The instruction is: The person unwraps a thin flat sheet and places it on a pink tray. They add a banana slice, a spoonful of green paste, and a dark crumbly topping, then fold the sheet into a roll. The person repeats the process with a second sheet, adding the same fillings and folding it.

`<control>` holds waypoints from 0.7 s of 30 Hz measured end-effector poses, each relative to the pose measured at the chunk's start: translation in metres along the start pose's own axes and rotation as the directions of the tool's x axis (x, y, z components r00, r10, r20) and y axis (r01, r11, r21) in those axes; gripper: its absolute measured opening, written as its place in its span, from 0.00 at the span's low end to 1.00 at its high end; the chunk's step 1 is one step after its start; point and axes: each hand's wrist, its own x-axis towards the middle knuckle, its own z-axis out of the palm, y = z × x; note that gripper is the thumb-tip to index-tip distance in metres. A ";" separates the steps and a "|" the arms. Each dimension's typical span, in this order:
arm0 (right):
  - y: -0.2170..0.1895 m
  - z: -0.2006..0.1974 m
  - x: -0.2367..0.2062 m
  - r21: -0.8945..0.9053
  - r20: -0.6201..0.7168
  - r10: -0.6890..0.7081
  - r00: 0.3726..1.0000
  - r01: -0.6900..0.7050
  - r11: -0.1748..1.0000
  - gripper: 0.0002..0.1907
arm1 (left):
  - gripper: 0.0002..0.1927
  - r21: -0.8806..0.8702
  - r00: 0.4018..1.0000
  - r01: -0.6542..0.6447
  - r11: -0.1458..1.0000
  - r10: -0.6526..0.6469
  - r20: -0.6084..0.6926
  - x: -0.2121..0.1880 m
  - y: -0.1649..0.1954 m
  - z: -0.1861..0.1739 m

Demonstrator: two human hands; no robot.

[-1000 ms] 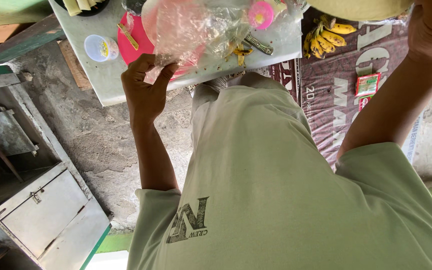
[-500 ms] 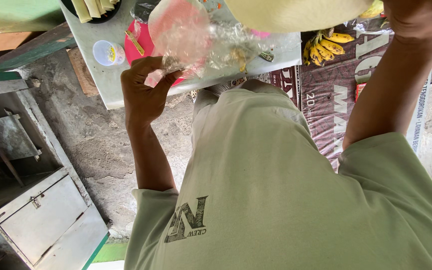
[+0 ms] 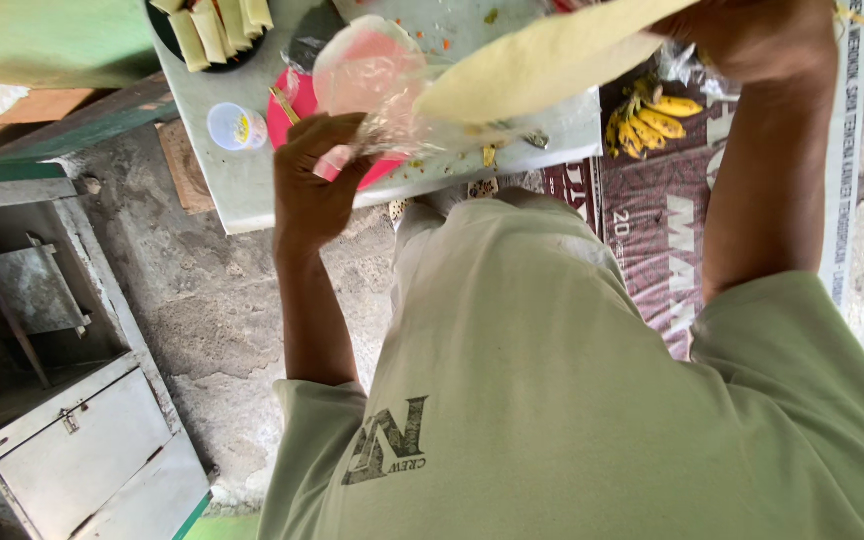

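Two hands: both busy above the desk [image 3: 252,190].
Left hand [image 3: 317,180]: fingers clamped on a clear plastic bag [image 3: 377,85] over the red plate [image 3: 297,110].
Right hand [image 3: 757,40]: fingers closed on a thin pale wrapper sheet [image 3: 542,65], lifted above the desk.
Nearby: rolled wrappers in a dark bowl [image 3: 212,30], small lidded cup [image 3: 235,127], bananas [image 3: 652,118].

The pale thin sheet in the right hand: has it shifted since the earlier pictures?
Yes. The pale sheet, held up by the right hand, now stretches left over the table toward the pink plate, covering more of the tabletop than before.
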 end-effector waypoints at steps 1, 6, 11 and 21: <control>0.001 0.004 0.004 0.015 0.025 -0.010 1.000 0.009 1.000 0.06 | 0.14 -0.038 1.000 0.027 0.999 -0.027 0.005 0.002 -0.003 0.003; 0.007 0.027 0.015 -0.050 0.112 -0.037 0.993 0.043 0.998 0.07 | 0.14 -0.055 1.000 0.025 0.998 -0.025 -0.011 0.004 -0.016 0.026; 0.004 0.037 0.024 -0.229 0.201 -0.005 0.980 0.051 0.972 0.07 | 0.23 -0.447 0.965 0.251 0.858 -0.260 0.044 0.016 -0.026 0.049; -0.013 0.054 0.029 -0.472 0.206 0.001 0.979 0.099 0.876 0.12 | 0.17 -0.217 0.994 0.066 0.974 -0.083 -0.070 0.018 -0.007 0.064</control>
